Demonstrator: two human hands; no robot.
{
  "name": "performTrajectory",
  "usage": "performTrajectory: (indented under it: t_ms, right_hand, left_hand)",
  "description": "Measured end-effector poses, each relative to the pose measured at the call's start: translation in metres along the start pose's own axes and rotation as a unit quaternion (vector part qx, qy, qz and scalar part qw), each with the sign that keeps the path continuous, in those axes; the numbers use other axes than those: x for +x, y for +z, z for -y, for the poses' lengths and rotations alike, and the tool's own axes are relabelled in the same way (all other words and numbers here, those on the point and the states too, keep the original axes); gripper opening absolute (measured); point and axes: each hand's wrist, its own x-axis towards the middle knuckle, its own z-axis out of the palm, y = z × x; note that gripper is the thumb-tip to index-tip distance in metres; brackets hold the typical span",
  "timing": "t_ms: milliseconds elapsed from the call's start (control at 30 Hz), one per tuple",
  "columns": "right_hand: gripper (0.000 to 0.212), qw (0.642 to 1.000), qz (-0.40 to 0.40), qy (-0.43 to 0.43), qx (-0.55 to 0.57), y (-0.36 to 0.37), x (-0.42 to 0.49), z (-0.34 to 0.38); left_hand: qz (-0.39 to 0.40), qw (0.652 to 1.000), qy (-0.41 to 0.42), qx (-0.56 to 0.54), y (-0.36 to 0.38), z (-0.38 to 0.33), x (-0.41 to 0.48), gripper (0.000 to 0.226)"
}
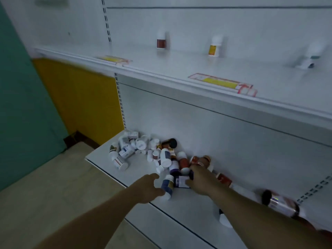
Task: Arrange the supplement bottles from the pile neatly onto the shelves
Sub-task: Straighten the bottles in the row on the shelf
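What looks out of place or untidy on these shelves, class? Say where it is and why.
The heap on the lower shelf: bottles lie jumbled on their sides, some over others, instead of standing in rows. On the upper shelf three bottles stand far apart, not grouped.

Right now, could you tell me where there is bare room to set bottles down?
The upper shelf is bare left of the red-label bottle, between it and the yellow-label bottle, and on to the teal-label bottle. The lower shelf is crowded by the pile; only its front strip is free.
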Motion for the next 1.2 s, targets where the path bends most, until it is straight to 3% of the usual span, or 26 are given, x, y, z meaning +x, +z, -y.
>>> performTrajectory:
  t_ms: [133,267,333,400,500,600,700,833,967,1067,1133,1200]
  right_hand:
    - [0.064,0.999,-0.003,-0.005,-0.038,0.047,0.036,-0.011]
    - [0.081,0.985,-0.017,0.014,-0.174,0.078,0.043,-0.020]
    - [0.080,0.975,-0.040,0.029,-0.216,0.087,0.041,-0.022]
    - [0.066,0.973,-0.059,0.038,-0.220,0.093,0.041,-0.024]
    - [0.048,0.985,-0.044,0.050,-0.159,0.095,0.037,-0.024]
    - [0.050,0.993,-0.035,0.101,0.056,0.083,0.020,-0.014]
    - [0.053,0.965,-0.097,0.095,0.224,0.059,-0.006,0.007]
    - [0.062,0.897,-0.155,0.070,0.409,0.015,-0.061,0.055]
    - [0.062,0.808,-0.207,0.040,0.551,-0.018,-0.116,0.112]
    - [0.048,0.705,-0.235,0.015,0.669,-0.039,-0.150,0.148]
    - [0.035,0.632,-0.207,-0.024,0.747,-0.058,-0.173,0.169]
    - [0.034,0.568,-0.180,-0.068,0.801,-0.078,-0.196,0.186]
  left_hand:
    - [-0.003,1.000,-0.004,-0.013,0.031,0.005,0.059,0.077]
    - [-0.021,1.000,0.001,-0.006,0.061,0.015,0.094,0.058]
    - [-0.030,0.999,-0.006,-0.020,0.069,0.021,0.102,0.050]
    - [-0.040,0.997,-0.010,-0.062,0.070,0.027,0.105,0.046]
    - [-0.051,0.986,-0.023,-0.157,0.064,0.036,0.100,0.045]
    - [-0.058,0.957,-0.027,-0.284,0.051,0.044,0.085,0.049]
    - [-0.019,0.899,-0.015,-0.437,0.026,0.048,0.058,0.060]
    - [0.020,0.856,0.060,-0.514,-0.017,0.040,-0.002,0.070]
    - [0.069,0.825,0.156,-0.538,-0.060,0.024,-0.074,0.051]
    - [0.090,0.802,0.236,-0.541,-0.092,0.012,-0.127,0.055]
    - [0.085,0.787,0.270,-0.548,-0.110,0.004,-0.156,0.055]
    - [0.087,0.769,0.291,-0.562,-0.125,-0.003,-0.182,0.060]
